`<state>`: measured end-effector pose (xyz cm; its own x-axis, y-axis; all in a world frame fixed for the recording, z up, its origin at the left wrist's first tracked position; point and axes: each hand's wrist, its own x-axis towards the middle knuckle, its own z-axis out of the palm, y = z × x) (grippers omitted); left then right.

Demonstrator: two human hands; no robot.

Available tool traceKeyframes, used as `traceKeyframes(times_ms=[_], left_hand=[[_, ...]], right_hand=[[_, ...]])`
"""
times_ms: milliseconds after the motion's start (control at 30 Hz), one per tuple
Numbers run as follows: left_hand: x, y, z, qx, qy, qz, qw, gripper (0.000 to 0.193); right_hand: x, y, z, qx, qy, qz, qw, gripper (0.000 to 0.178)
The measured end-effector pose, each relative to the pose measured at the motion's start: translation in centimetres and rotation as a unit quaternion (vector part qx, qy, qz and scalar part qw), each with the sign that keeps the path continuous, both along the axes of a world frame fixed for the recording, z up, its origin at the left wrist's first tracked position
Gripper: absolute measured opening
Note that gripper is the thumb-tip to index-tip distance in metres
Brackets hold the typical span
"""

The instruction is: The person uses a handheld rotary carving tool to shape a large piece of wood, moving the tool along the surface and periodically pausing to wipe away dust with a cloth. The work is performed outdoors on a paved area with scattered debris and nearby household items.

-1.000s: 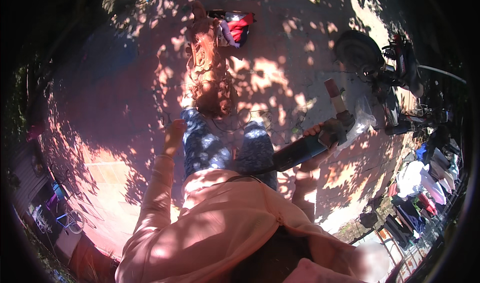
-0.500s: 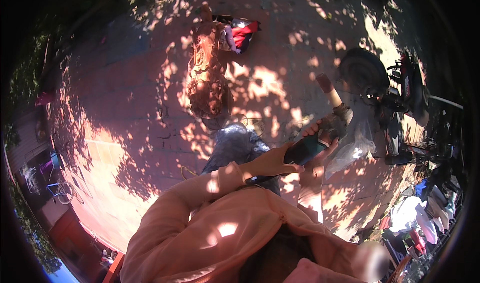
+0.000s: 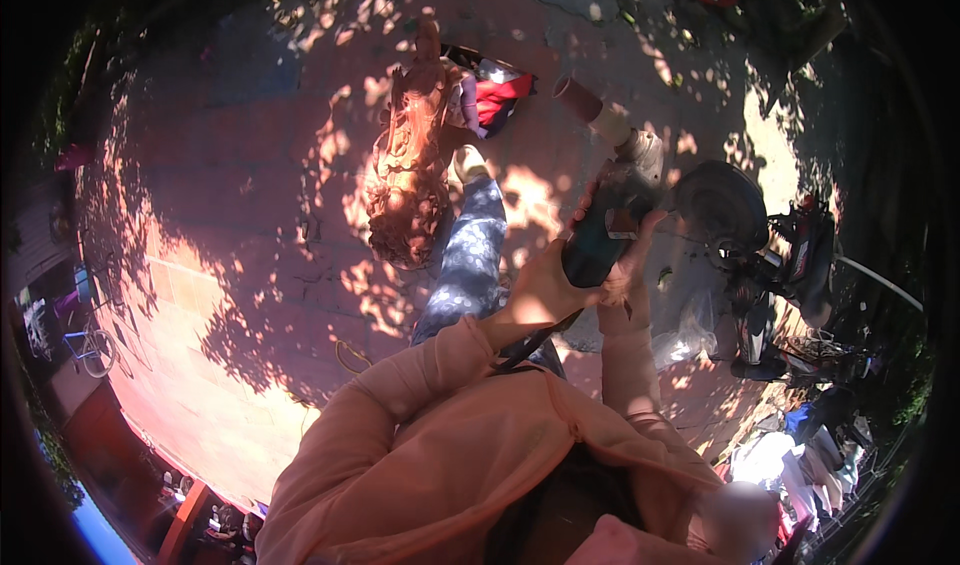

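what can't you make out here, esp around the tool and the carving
Head view only:
- Power tool: its working end is lost in dappled shade; left hand and right hand cover the body.
- Wooden carving: surface detail blurred by glare and shadow.
- Items at lower right rim: too small and fisheye-bent.

1. One view only, from the left of two fisheye cameras on the person's head, looking steeply down over the peach-sleeved arms (image 3: 420, 445) that rise from the lower edge.
2. It's close in: the left hand (image 3: 540, 290) and right hand (image 3: 625, 265) sit near the middle of the frame, wrapped round a dark power tool (image 3: 605, 230).
3. Further off, beyond them, lies the red paved ground (image 3: 230, 215), with a carved wooden piece (image 3: 410, 180) stretching away toward the top.
4. The wide lens bends everything toward a black round rim; a parked motorbike (image 3: 780, 265) curves along the right edge.
5. No second view is shown, so nothing is shared.
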<state>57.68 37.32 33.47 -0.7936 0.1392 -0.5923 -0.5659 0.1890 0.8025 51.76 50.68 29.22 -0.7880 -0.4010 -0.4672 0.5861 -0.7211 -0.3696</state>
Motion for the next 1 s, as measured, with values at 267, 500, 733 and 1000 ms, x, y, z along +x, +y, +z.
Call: traceKeyframes(times_ms=[267,500,733,1000], left_hand=[[-12.5,-5.4,-7.8,0.006,-0.091,0.069,0.993,0.089],[-20.6,-9.7,-16.5,-0.007,-0.214,0.127,0.969,0.098],[-23.0,-12.8,-28.1,-0.069,-0.291,0.162,0.94,0.078],[-23.8,-15.0,-35.1,-0.125,-0.355,0.102,0.921,0.079]], right_hand=[[-12.7,-7.5,-9.1,-0.067,-0.125,0.046,0.989,0.089],[-18.2,-12.0,-21.2,0.05,-0.221,0.118,0.967,0.084],[-20.2,-16.9,-34.1,-0.216,-0.393,0.055,0.892,0.09],[-18.5,-19.1,-42.4,-0.255,-0.381,0.048,0.888,0.09]])
